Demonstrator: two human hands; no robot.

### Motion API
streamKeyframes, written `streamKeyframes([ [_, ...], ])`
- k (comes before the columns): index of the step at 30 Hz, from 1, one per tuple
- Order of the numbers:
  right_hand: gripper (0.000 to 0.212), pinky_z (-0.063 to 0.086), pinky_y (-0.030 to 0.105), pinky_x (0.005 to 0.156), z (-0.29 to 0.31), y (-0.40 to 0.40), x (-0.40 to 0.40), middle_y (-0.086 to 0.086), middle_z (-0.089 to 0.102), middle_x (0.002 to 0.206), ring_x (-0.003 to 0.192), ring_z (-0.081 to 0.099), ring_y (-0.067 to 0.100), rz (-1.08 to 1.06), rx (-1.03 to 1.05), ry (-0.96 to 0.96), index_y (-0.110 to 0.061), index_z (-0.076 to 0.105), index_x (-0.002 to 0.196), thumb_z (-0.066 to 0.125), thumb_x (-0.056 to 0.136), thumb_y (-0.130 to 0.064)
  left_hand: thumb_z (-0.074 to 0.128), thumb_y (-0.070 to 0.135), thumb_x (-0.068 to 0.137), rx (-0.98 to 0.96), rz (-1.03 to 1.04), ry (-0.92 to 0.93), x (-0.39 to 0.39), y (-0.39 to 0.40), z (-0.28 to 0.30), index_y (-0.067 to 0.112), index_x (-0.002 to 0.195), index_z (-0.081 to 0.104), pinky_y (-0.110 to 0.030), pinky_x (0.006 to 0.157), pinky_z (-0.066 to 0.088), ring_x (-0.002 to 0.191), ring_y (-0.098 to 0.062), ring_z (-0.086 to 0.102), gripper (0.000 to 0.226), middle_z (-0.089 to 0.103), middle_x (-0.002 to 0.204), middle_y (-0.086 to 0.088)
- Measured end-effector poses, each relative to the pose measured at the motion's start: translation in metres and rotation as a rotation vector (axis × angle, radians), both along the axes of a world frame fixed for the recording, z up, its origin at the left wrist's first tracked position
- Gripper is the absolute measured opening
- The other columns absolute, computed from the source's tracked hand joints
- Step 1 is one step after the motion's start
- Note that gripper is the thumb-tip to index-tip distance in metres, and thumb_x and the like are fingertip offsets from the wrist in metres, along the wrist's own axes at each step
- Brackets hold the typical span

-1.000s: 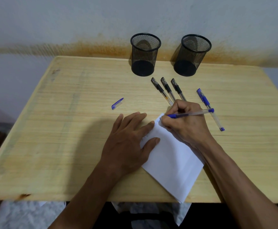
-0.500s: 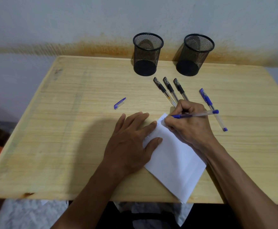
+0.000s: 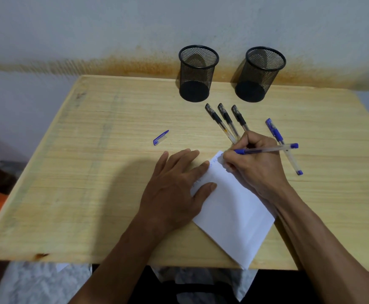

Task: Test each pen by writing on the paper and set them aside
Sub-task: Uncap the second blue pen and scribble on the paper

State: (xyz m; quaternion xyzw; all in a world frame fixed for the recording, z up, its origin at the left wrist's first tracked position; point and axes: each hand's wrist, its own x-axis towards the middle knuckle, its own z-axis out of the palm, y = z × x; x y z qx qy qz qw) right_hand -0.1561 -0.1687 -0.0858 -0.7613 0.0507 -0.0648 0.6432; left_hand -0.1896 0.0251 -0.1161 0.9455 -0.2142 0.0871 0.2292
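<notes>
My right hand [image 3: 255, 165] grips an uncapped blue pen [image 3: 267, 149] with its tip on the far corner of a white sheet of paper [image 3: 234, 207]. Faint scribbles mark that corner. My left hand [image 3: 174, 189] lies flat, fingers straight, pressing the paper's left edge onto the wooden table [image 3: 91, 172]. A loose blue pen cap [image 3: 161, 137] rests on the table left of my hands. Three capped black pens [image 3: 225, 120] lie side by side beyond my right hand. Another blue capped pen [image 3: 283, 145] lies to the right, partly under the held pen.
Two empty black mesh pen cups, the left cup [image 3: 197, 73] and the right cup [image 3: 260, 73], stand at the table's far edge against the wall. The paper's near corner hangs over the table's front edge.
My right hand has shifted the pen slightly over the paper's far corner while writing. The left hand stays pressed on the sheet.
</notes>
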Motion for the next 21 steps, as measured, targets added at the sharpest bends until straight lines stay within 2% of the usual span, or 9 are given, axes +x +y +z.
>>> streamKeyframes([
  [3, 0.022, 0.049, 0.036, 0.054, 0.008, -0.005, -0.003, 0.026, 0.054, 0.060, 0.045, 0.054, 0.026, -0.037, 0.264, 0.034, 0.005, 0.052, 0.073, 0.061, 0.081, 0.023, 0.048, 0.057, 0.090, -0.021, 0.001, -0.003, 0.000, 0.000, 0.001, 0.026, 0.129, 0.066, -0.052, 0.117, 0.030, 0.137, -0.021, 0.047, 0.053, 0.057, 0.143, -0.001],
  [6, 0.023, 0.052, 0.033, 0.050, 0.019, -0.012, -0.009, 0.017, 0.060, 0.062, 0.045, 0.056, 0.021, -0.080, 0.180, 0.000, -0.002, 0.056, 0.075, 0.068, 0.083, 0.016, 0.051, 0.057, 0.091, -0.015, -0.020, -0.006, 0.003, 0.001, 0.000, 0.022, 0.129, 0.065, -0.056, 0.108, 0.038, 0.132, -0.023, 0.052, 0.053, 0.060, 0.138, -0.003],
  [9, 0.019, 0.057, 0.031, 0.054, 0.029, -0.020, -0.017, 0.018, 0.068, 0.069, 0.053, 0.064, 0.024, -0.097, 0.086, -0.044, -0.007, 0.061, 0.079, 0.077, 0.082, 0.003, 0.053, 0.056, 0.094, -0.091, 0.008, -0.093, 0.007, 0.001, -0.001, 0.012, 0.124, 0.068, -0.050, 0.099, 0.045, 0.122, -0.026, 0.060, 0.056, 0.065, 0.130, -0.007],
  [11, 0.018, 0.058, 0.029, 0.055, 0.035, -0.029, -0.026, 0.014, 0.071, 0.069, 0.057, 0.067, 0.021, -0.127, 0.115, -0.034, -0.008, 0.063, 0.081, 0.080, 0.082, -0.001, 0.060, 0.048, 0.094, -0.217, 0.112, -0.215, 0.010, 0.002, 0.002, 0.008, 0.116, 0.072, -0.047, 0.097, 0.049, 0.117, -0.027, 0.063, 0.048, 0.069, 0.123, -0.010],
  [13, 0.019, 0.057, 0.026, 0.054, 0.038, -0.036, -0.037, 0.012, 0.073, 0.073, 0.057, 0.068, 0.015, -0.154, 0.150, -0.020, -0.007, 0.063, 0.080, 0.080, 0.082, -0.001, 0.066, 0.036, 0.090, -0.273, 0.271, -0.259, 0.015, 0.009, 0.009, 0.010, 0.114, 0.073, -0.048, 0.097, 0.049, 0.117, -0.028, 0.060, 0.036, 0.068, 0.122, -0.010],
  [15, 0.018, 0.057, 0.024, 0.056, 0.039, -0.043, -0.048, 0.009, 0.075, 0.078, 0.061, 0.069, 0.013, -0.167, 0.143, -0.010, -0.005, 0.064, 0.081, 0.081, 0.081, -0.001, 0.064, 0.032, 0.092, -0.219, 0.407, -0.170, 0.023, 0.016, 0.019, 0.013, 0.118, 0.071, -0.052, 0.103, 0.044, 0.124, -0.030, 0.054, 0.032, 0.064, 0.128, -0.010],
  [17, 0.018, 0.059, 0.024, 0.059, 0.040, -0.051, -0.059, 0.007, 0.075, 0.077, 0.066, 0.070, 0.014, -0.172, 0.128, -0.014, -0.004, 0.066, 0.080, 0.083, 0.078, -0.001, 0.062, 0.030, 0.095, -0.132, 0.493, -0.078, 0.030, 0.019, 0.025, 0.014, 0.117, 0.071, -0.049, 0.107, 0.039, 0.126, -0.032, 0.050, 0.028, 0.063, 0.129, -0.011],
  [21, 0.012, 0.058, 0.020, 0.064, 0.042, -0.055, -0.075, 0.004, 0.078, 0.077, 0.068, 0.073, 0.012, -0.153, 0.116, -0.038, -0.005, 0.074, 0.082, 0.083, 0.077, 0.001, 0.063, 0.024, 0.092, -0.035, 0.547, -0.064, 0.042, 0.023, 0.024, 0.010, 0.087, 0.074, -0.038, 0.083, 0.037, 0.102, -0.035, 0.055, 0.019, 0.066, 0.097, -0.008],
])
